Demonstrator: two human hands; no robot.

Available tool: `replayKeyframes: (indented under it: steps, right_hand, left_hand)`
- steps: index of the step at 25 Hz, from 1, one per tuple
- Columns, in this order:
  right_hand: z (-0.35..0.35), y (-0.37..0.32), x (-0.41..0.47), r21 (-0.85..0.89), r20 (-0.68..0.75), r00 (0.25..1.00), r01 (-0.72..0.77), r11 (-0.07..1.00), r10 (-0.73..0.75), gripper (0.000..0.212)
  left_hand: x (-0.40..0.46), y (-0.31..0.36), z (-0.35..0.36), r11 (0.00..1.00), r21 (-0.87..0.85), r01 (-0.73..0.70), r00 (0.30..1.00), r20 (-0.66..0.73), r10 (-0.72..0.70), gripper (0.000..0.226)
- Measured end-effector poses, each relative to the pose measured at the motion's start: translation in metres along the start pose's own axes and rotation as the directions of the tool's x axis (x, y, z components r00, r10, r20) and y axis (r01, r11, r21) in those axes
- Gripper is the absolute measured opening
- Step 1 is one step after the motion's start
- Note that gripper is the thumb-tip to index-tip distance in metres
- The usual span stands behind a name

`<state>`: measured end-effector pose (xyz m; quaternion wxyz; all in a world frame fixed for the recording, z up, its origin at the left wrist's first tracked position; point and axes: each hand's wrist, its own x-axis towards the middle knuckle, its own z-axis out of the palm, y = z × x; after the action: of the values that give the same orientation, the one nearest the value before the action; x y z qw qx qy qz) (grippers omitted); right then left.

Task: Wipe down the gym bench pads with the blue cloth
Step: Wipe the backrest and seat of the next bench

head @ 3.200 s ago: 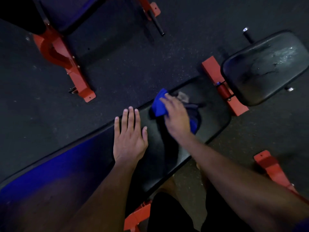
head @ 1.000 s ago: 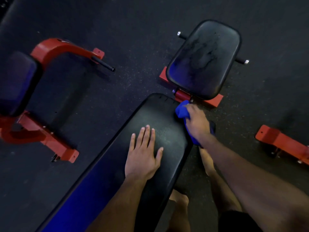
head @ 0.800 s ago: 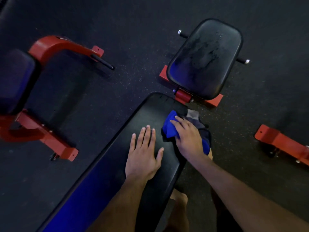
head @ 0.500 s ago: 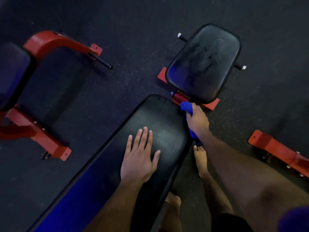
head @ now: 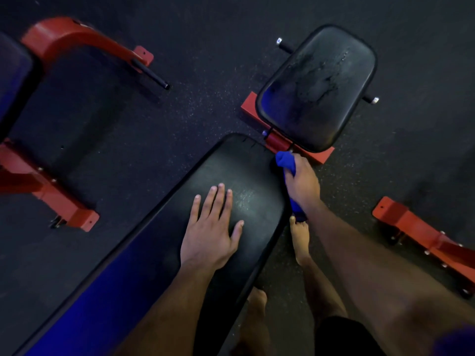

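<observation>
Head view: right hand (head: 303, 185) grips the blue cloth (head: 285, 161) against the right edge of the long back pad (head: 159, 253), near its far end.
Left hand (head: 209, 233) lies flat on the back pad, palm down, fingers straight and slightly spread, holding nothing. Right hand fingers curl round the cloth; one bunched end protrudes above the hand, just beside the red hinge (head: 277, 142), and a second end hangs below the wrist along the pad edge. Seat pad (head: 318, 88) stands beyond the hinge, tilted, its surface marked with dull streaks. Two bare feet rest on the dark speckled floor (head: 180, 106) right of the back pad. Red frame members (head: 421, 235) lie on the floor at right, and a second red frame (head: 64, 39) at left.
</observation>
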<state>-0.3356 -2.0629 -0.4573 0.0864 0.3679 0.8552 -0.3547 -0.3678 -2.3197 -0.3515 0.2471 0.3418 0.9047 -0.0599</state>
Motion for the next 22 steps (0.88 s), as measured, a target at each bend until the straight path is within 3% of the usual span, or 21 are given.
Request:
replayKeyframes:
  steps: [3, 6, 9, 11, 12, 14, 16, 18, 19, 20, 22]
  right_hand:
    - [-0.028, -0.013, 0.036, -0.063, 0.011, 1.0, -0.015, 0.998, 0.016, 0.028]
    - [-0.028, -0.064, 0.031, -0.059, -0.094, 0.964, 0.244, 0.968, -0.249, 0.042]
    - [0.02, -0.112, -0.003, -0.092, 0.108, 0.846, 0.532, 0.842, -0.523, 0.054]
    - [0.044, -0.116, -0.003, -0.149, 0.214, 0.781, 0.619, 0.771, -0.586, 0.056]
    - [0.049, -0.113, 0.011, -0.136, 0.198, 0.782, 0.619, 0.774, -0.591, 0.055]
    - [0.05, -0.104, 0.046, -0.11, 0.14, 0.856, 0.512, 0.852, -0.497, 0.047]
    - [0.04, -0.091, 0.081, -0.121, 0.139, 0.952, 0.29, 0.949, -0.273, 0.036]
    - [0.03, -0.083, 0.105, -0.086, 0.217, 0.975, 0.058, 0.995, -0.039, 0.029]
    - [0.027, -0.084, 0.107, -0.09, 0.233, 0.972, 0.017, 0.996, 0.005, 0.028]
    - [0.027, -0.091, 0.1, -0.1, 0.223, 0.975, 0.045, 0.994, -0.022, 0.028]
    - [0.036, -0.109, 0.065, -0.113, 0.149, 0.938, 0.329, 0.937, -0.312, 0.037]
  left_hand:
    - [-0.001, 0.001, -0.002, 1.0, -0.011, -0.003, 1.0, -0.009, 0.003, 0.074]
    - [0.001, 0.0, -0.001, 1.0, -0.02, -0.003, 1.0, -0.017, 0.002, 0.074]
    - [0.001, 0.001, -0.003, 1.0, -0.02, -0.004, 1.0, -0.005, 0.004, 0.074]
    - [0.001, 0.001, -0.002, 1.0, -0.018, 0.002, 1.0, -0.001, -0.002, 0.074]
    - [0.002, -0.001, -0.002, 1.0, -0.022, 0.002, 1.0, 0.002, -0.002, 0.074]
    - [0.002, -0.002, -0.001, 1.0, -0.024, -0.001, 1.0, -0.008, 0.001, 0.074]
    - [0.0, -0.001, -0.001, 1.0, -0.026, -0.008, 1.0, -0.014, 0.008, 0.074]
    - [0.001, -0.002, 0.0, 1.0, -0.026, -0.01, 1.0, -0.018, 0.01, 0.074]
    - [0.002, -0.002, 0.0, 1.0, -0.028, -0.009, 1.0, -0.016, 0.008, 0.074]
    - [0.002, -0.002, 0.0, 1.0, -0.029, -0.006, 1.0, -0.012, 0.005, 0.074]
    - [0.002, -0.002, 0.0, 1.0, -0.024, -0.002, 1.0, -0.002, 0.002, 0.074]
